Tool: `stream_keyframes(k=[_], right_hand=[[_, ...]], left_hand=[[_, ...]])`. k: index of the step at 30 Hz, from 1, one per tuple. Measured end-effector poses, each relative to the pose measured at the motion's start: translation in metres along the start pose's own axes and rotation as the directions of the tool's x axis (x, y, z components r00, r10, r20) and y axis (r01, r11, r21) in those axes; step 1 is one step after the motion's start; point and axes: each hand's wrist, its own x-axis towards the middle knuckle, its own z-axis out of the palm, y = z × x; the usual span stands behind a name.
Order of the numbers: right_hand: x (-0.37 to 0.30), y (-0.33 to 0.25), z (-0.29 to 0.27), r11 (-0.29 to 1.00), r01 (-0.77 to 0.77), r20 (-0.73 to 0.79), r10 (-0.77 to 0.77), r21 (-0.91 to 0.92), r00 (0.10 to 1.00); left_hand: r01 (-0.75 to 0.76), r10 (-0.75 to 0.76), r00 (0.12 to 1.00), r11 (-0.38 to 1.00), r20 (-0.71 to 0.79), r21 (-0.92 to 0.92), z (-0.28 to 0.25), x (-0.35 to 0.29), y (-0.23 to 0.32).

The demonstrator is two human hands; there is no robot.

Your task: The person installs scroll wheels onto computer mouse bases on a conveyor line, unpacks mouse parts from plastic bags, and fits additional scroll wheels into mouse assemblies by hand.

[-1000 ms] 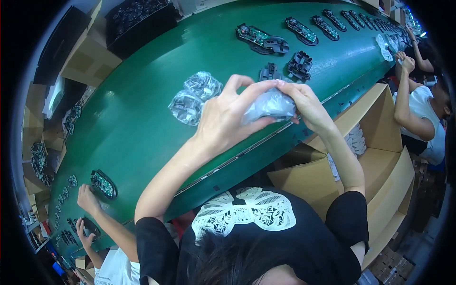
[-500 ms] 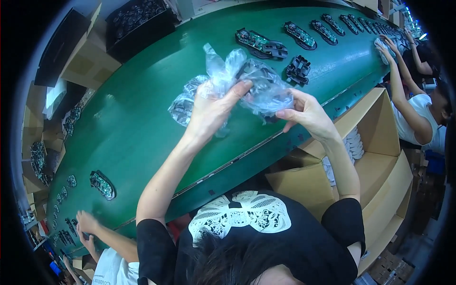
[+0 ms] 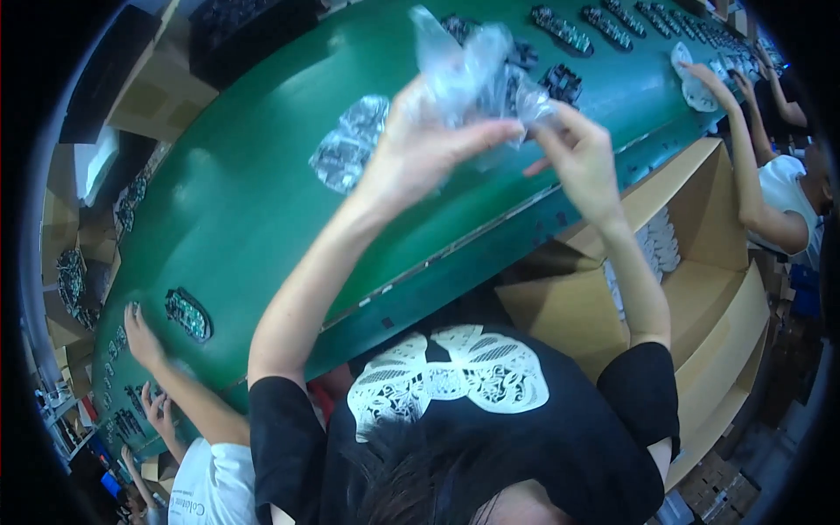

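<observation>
Above the green conveyor belt, both my hands hold a crumpled clear plastic bag [image 3: 477,74] with dark parts showing through it. My left hand [image 3: 424,140] is closed around its gathered side, thumb pointing right. The fingers of my right hand [image 3: 573,149] pinch the bag's right edge. Another clear bag [image 3: 348,147], also with greyish contents, lies on the belt left of my left hand. Just beyond my right hand sits a small black plastic part [image 3: 561,83]. A dark housing with a circuit board [image 3: 458,28] is partly hidden behind the raised bag.
More board assemblies [image 3: 562,31] line the far right of the green belt [image 3: 254,219]; another assembly [image 3: 188,315] lies at left. An open cardboard box [image 3: 700,289] with white parts [image 3: 658,241] stands at my right. Co-workers' hands work at left [image 3: 144,337] and far right [image 3: 707,80].
My hands have moved up and to the right with the bag, and my right fingers have drawn closer together. The left co-worker's hand has reached farther up the belt.
</observation>
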Motion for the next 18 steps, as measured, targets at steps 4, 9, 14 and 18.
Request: stream_keyframes(k=[4, 9, 14, 18], right_hand=[[0.011, 0.003, -0.026, 0.967, -0.192, 0.087, 0.18, 0.164, 0.98], [0.005, -0.023, -0.028, 0.89, 0.368, 0.054, -0.368, -0.269, 0.928], [0.006, -0.025, -0.003, 0.814, 0.472, 0.135, -0.455, -0.337, 0.88], [0.001, -0.012, -0.016, 0.899, 0.32, 0.029, -0.327, -0.3, 0.945]], left_hand=[[0.131, -0.132, 0.991, 0.985, 0.003, 0.111, -0.014, 0.011, 0.025], [0.108, -0.142, 0.968, 0.981, 0.209, 0.164, -0.014, 0.018, 0.023], [-0.072, -0.03, 0.969, 0.915, 0.246, 0.398, -0.006, 0.02, 0.015], [0.091, -0.195, 0.954, 0.912, 0.228, 0.4, -0.013, 0.019, 0.028]])
